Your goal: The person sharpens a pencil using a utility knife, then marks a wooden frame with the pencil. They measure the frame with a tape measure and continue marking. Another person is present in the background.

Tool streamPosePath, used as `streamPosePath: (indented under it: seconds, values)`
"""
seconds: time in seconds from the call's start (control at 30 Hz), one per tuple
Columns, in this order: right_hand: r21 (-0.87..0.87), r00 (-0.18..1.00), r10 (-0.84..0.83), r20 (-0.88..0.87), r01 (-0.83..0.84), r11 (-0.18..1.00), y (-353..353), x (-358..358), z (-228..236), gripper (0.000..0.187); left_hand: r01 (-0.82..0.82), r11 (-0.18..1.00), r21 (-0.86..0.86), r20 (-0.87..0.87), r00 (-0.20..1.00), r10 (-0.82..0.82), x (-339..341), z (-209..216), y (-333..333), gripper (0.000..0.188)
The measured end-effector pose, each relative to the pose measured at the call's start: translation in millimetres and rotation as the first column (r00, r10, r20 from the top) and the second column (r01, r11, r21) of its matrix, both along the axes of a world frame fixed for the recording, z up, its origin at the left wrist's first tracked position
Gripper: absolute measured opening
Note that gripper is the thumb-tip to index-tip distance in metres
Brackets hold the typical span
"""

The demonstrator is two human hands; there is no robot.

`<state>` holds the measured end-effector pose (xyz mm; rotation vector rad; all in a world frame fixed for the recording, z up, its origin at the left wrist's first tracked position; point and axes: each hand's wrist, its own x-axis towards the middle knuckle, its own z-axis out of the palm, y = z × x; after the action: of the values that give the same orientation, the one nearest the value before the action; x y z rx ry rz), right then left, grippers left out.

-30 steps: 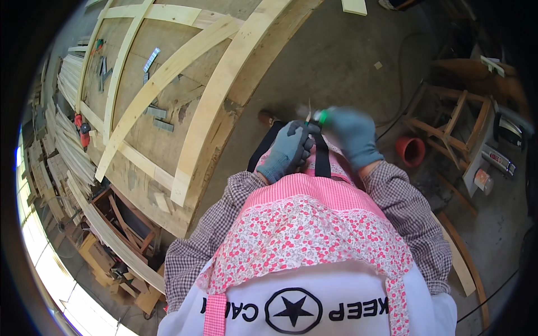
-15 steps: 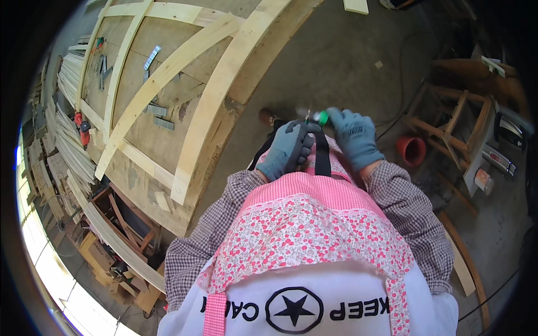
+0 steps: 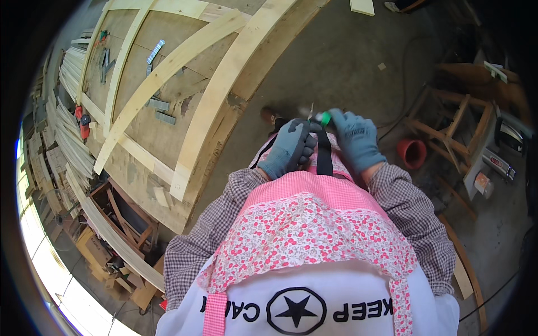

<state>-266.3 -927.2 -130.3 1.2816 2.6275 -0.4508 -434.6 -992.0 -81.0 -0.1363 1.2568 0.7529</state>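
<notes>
My gloved left hand [image 3: 291, 147] is closed in front of my apron, round a thin pencil [image 3: 311, 112] whose pale, pointed end sticks up past the fingers. Close to its right, my gloved right hand [image 3: 357, 140] is closed on a green tool [image 3: 325, 118]. A pale, motion-blurred part reaches leftward from the green toward the pencil tip; its exact kind cannot be made out. The pink flowered apron [image 3: 305, 229] lies below both hands, and a black strap [image 3: 324, 154] runs down between them.
Left stands a plywood-topped bench [image 3: 185, 215] with a wooden frame [image 3: 210, 112], stacks of staples [image 3: 165, 117] and a red tool [image 3: 83, 124]. On the right are a red bucket [image 3: 412, 153], a wooden stool frame [image 3: 457, 120] and a cable [image 3: 400, 115] on the concrete floor.
Both hands keep nearly the same place and hold. The surroundings have shifted slightly in the view, and the pencil tip shows a little more clearly.
</notes>
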Motion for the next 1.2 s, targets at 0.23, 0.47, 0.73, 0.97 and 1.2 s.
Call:
streamPosePath:
  seconds: [0.23, 0.47, 0.73, 0.97, 1.2]
  values:
    - [0.077, 0.996, 0.011, -0.087, -0.004, 0.997, 15.6, 2.5, 14.9, 0.026, -0.099, 0.995, 0.004, 0.204, 0.974, 0.096, -5.8, -3.0, 1.2, 0.023]
    - [0.034, 0.995, 0.096, -0.021, -0.096, 0.995, -8.2, -11.3, 11.6, 0.031, -0.104, 0.989, -0.108, 0.02, 0.994, 0.107, -3.4, 4.8, 6.0, 0.018]
    - [0.089, 0.993, -0.115, -0.01, 0.115, 0.989, 25.9, 22.2, -5.7, 0.022, -0.014, 1.0, 0.007, 0.028, 1.0, 0.013, -12.0, -2.8, 1.0, 0.024]
    - [-0.049, 0.999, 0.046, -0.014, -0.046, 0.998, -10.5, -10.9, 11.8, 0.039, -0.035, 0.998, -0.056, -0.073, 0.997, 0.031, -1.7, 4.0, 10.1, 0.027]
    - [0.061, 0.991, -0.124, -0.041, 0.127, 0.99, 20.1, 32.8, -43.5, 0.022, 0.052, 0.998, 0.04, 0.08, 0.995, -0.055, -12.5, -0.8, 6.3, 0.024]
